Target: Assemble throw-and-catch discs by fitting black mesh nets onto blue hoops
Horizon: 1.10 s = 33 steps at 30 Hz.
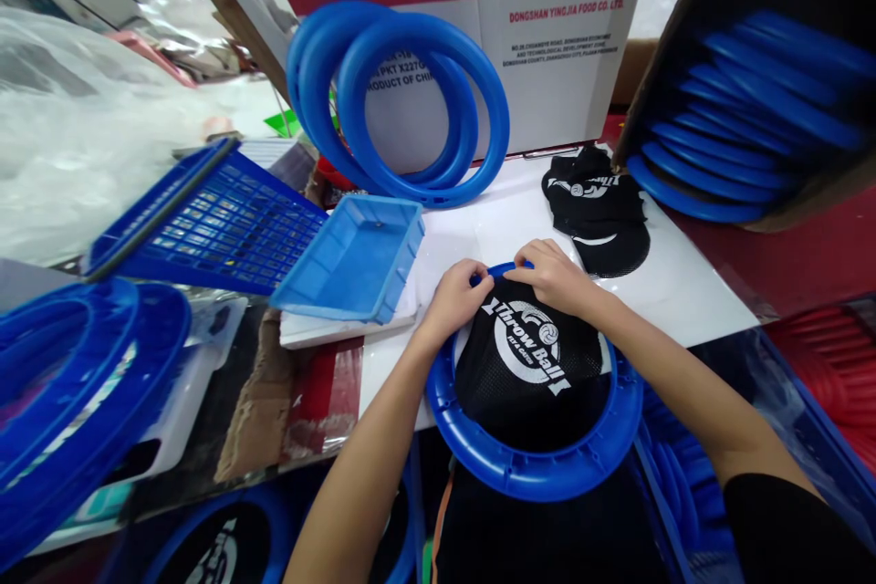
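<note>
A blue plastic ring lies at the near edge of the white table, partly over my lap. Across its opening is a black mesh net printed with a white "Throw Ball" logo. At the ring's far rim my left hand is closed, thumb and fingers pinching the net's edge. Just to the right, my right hand pinches the same edge against the rim. Only a short stretch of blue rim shows between the two hands. The fingertips partly hide the net's edge.
Blue rings lean against a white carton behind. A light-blue tray and blue basket stand left, near more blue rings. Folded black nets lie at right, below a cardboard box of blue rings.
</note>
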### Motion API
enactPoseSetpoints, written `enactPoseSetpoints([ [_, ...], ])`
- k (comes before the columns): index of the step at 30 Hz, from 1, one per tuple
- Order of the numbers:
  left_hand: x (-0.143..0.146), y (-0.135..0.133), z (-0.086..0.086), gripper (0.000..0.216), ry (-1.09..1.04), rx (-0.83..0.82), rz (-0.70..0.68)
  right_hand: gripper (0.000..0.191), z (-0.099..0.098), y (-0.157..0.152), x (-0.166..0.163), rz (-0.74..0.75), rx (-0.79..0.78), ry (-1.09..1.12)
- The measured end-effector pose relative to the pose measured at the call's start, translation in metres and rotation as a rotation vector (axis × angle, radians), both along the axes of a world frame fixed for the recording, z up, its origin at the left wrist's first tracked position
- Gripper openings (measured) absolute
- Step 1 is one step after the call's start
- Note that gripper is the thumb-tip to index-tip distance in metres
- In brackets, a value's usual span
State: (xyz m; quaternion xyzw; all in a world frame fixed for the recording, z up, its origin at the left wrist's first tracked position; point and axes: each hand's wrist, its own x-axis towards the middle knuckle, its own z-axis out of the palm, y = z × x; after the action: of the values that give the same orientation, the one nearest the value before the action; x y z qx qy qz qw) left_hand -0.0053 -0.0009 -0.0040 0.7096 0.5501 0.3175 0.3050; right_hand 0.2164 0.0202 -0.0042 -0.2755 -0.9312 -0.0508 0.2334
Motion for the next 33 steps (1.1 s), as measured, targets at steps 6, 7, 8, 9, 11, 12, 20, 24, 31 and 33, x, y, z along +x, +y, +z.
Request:
enactPoseSetpoints([
  [6, 0.002, 0.001, 0.000, 0.008, 0.037, 0.010, 0.002, 0.041, -0.001, 0.002, -0.001, -0.006, -0.038, -0.035],
  [7, 0.002, 0.001, 0.000, 0.008, 0.047, 0.011, 0.001, 0.041, -0.001, 0.002, -0.001, -0.007, -0.048, -0.036],
  [8, 0.002, 0.002, 0.000, 0.009, 0.059, 0.013, 0.001, 0.041, -0.001, 0.003, -0.001, -0.008, -0.059, -0.037],
  [9, 0.001, 0.002, 0.000, 0.009, 0.073, 0.017, -0.004, 0.041, -0.002, 0.003, -0.001, -0.010, -0.071, -0.039],
  [11, -0.001, 0.001, 0.000, 0.008, 0.104, 0.042, -0.034, 0.042, -0.003, 0.004, -0.001, -0.012, -0.097, -0.037],
  [12, -0.002, 0.000, 0.000, 0.005, 0.116, 0.067, -0.063, 0.042, -0.004, 0.004, -0.001, -0.011, -0.111, -0.031],
  [20, 0.001, -0.014, 0.009, 0.016, 0.419, 0.082, -0.065, 0.029, 0.015, 0.009, 0.022, -0.081, -0.285, 0.303],
  [24, 0.004, -0.022, 0.021, 0.019, 0.644, 0.022, 0.170, 0.022, 0.029, 0.013, 0.052, -0.362, -0.229, 0.457],
  [31, -0.006, -0.056, 0.036, 0.044, 0.776, -0.138, 0.185, 0.018, 0.019, 0.018, 0.074, -0.416, -0.435, 0.301],
  [33, -0.005, -0.075, 0.045, 0.048, 0.753, -0.168, 0.068, 0.018, 0.015, 0.016, 0.071, -0.388, -0.464, 0.155],
])
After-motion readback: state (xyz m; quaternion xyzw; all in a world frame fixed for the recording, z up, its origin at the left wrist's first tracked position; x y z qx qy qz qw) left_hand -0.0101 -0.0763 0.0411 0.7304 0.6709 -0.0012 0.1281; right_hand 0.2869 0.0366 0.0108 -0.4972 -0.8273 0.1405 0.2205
